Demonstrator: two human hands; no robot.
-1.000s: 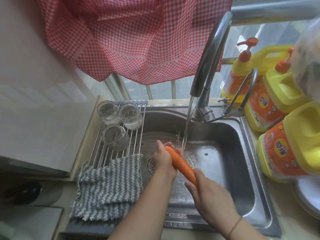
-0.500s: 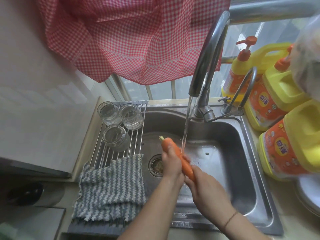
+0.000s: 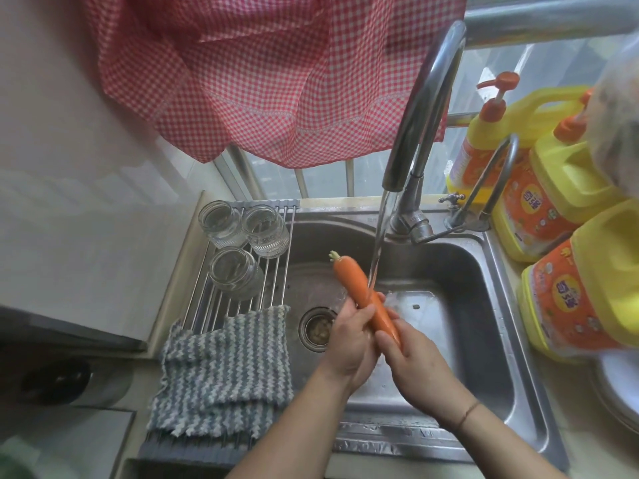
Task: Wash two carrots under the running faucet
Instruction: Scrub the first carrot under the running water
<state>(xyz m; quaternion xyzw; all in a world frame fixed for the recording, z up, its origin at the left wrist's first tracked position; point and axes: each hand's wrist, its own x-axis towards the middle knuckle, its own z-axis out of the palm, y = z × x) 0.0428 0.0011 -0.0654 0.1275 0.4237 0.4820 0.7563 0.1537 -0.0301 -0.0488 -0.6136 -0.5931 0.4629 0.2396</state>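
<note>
The carrot (image 3: 366,299) has its narrow end hidden inside the right hand (image 3: 413,368), and the left hand (image 3: 349,344) covers part of its middle. Only one carrot is visible. At three o'clock the nearest yellow detergent bottle (image 3: 587,292) is cut by the frame edge, and at eight o'clock a dark round object (image 3: 58,378) is too blurred to identify.

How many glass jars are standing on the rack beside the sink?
3. Two stand side by side at the rack's far end, one left and one right; the third is nearer, just before the cloth.
</note>
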